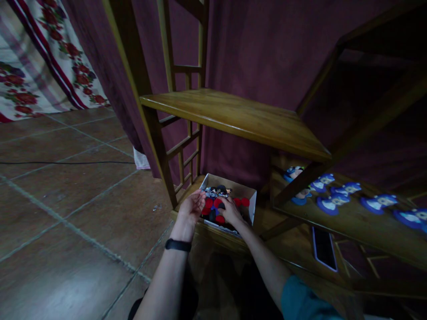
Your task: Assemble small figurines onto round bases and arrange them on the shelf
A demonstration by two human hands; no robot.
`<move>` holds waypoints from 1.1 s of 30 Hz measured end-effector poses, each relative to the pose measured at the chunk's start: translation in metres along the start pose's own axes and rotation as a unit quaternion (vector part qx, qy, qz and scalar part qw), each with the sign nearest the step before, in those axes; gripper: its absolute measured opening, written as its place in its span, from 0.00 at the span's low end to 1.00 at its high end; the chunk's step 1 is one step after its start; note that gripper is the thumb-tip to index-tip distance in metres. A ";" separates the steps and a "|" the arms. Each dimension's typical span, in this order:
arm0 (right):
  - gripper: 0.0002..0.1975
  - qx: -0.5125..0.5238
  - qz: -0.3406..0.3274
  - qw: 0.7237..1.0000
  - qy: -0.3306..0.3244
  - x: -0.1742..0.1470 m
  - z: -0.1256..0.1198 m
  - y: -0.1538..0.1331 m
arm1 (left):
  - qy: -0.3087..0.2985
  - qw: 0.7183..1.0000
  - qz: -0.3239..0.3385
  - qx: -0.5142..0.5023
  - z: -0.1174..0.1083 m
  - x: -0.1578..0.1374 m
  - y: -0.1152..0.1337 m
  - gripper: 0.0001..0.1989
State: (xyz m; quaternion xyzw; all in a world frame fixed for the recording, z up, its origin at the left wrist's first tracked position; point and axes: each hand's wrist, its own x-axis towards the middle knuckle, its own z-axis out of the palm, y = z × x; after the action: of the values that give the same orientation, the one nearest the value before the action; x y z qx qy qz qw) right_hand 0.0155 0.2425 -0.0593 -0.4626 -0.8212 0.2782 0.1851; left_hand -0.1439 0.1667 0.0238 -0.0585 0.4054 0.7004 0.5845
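Inside a white open box on the low wooden shelf lie small red, black and blue pieces and several patterned figures. My left hand is over the box's left edge, palm turned inward, fingers loosely bent and nothing visible in it. Reaching into the box from the right, my right hand has its fingers bent around a small dark spot among the red pieces. What it grips there is too small and dim to make out. A dark band circles my left wrist.
A wooden shelf board overhangs the box, with an upright post on the left. On the right-hand ledge stand several blue-and-white figures; a phone lies below them. A black cable crosses the tiled floor.
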 end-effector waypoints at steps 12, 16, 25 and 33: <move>0.05 0.009 0.096 0.995 0.025 0.003 -0.015 0.018 | 0.011 1.000 0.009 -0.006 -0.003 -0.001 0.004 0.08; 0.05 -0.036 0.148 0.988 0.028 0.005 -0.026 0.024 | 0.008 1.000 0.004 -0.010 -0.003 0.002 0.004 0.08; 0.10 -0.150 0.167 0.974 0.040 0.003 -0.035 0.024 | 0.007 1.000 0.004 -0.008 -0.002 0.003 0.005 0.09; 0.10 -0.171 0.081 0.980 0.060 0.005 -0.026 0.009 | 0.011 1.000 -0.006 -0.025 -0.002 0.003 0.007 0.08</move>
State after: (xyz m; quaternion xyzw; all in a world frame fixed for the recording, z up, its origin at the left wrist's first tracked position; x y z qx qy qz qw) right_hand 0.0335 0.2582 -0.0449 -0.5679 -0.8041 0.1196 0.1287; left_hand -0.1518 0.1680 0.0240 -0.0830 0.3937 0.7063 0.5825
